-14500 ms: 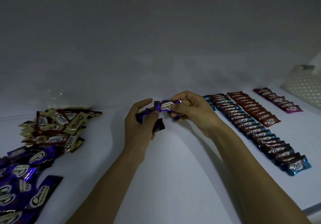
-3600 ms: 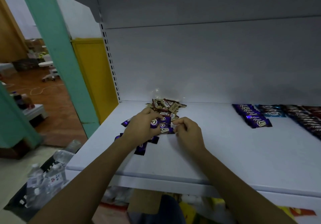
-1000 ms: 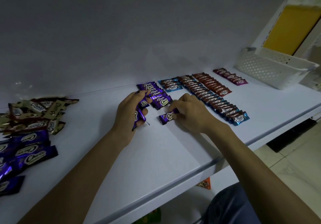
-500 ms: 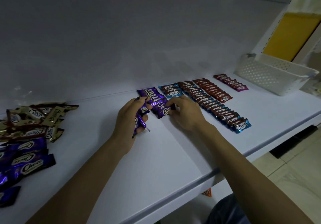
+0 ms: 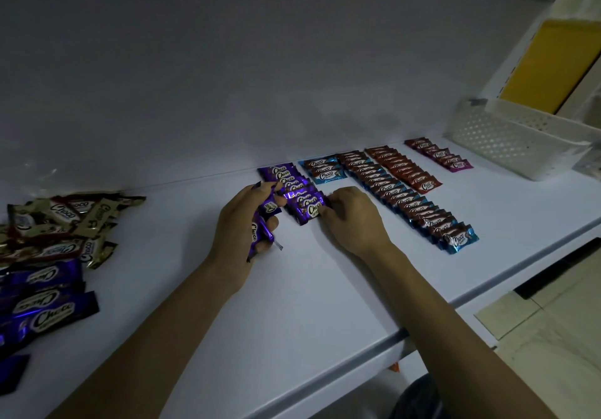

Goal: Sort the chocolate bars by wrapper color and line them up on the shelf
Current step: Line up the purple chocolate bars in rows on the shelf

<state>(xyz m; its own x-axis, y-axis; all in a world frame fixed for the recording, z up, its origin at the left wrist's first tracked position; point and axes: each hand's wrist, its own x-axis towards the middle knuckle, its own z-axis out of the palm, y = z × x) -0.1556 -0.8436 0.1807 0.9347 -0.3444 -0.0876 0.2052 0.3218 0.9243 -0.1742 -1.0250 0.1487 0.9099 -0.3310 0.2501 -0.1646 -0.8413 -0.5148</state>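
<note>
**Purple row under way on the shelf**

The left grip (image 5: 247,223), at the centre of the frame, is clenched around a small bundle of purple bars (image 5: 261,228). These stand nearly on end in the palm, with one foil end poking out below the fingers.

Just to its right, the right grip (image 5: 354,220) lies knuckles up. Its curled fingertips (image 5: 327,205) touch the right end of the front purple bar (image 5: 310,212). The fingertips are partly hidden, so I cannot tell whether they pinch that bar or only press it.

That bar closes the purple row (image 5: 287,184), an overlapping line running up toward the back wall from the centre of the frame. The other rows lie to the right of it on the white shelf (image 5: 325,305):

- A short blue row (image 5: 325,171) sits next to the purple one.
- A long row with blue wrapper ends (image 5: 406,200) reaches furthest down the frame, toward the shelf's front edge.
- A red row (image 5: 405,170) comes next.
- A short magenta row (image 5: 440,158) lies apart, further right.

A white perforated basket (image 5: 520,145) stands at the right edge of the frame, with a yellow panel (image 5: 553,64) above it.

At the left edge, well apart from the rows, a loose heap of gold bars (image 5: 68,220) lies unsorted. Below it, in the lower left of the frame, is a spread of loose purple bars (image 5: 42,298).
</note>
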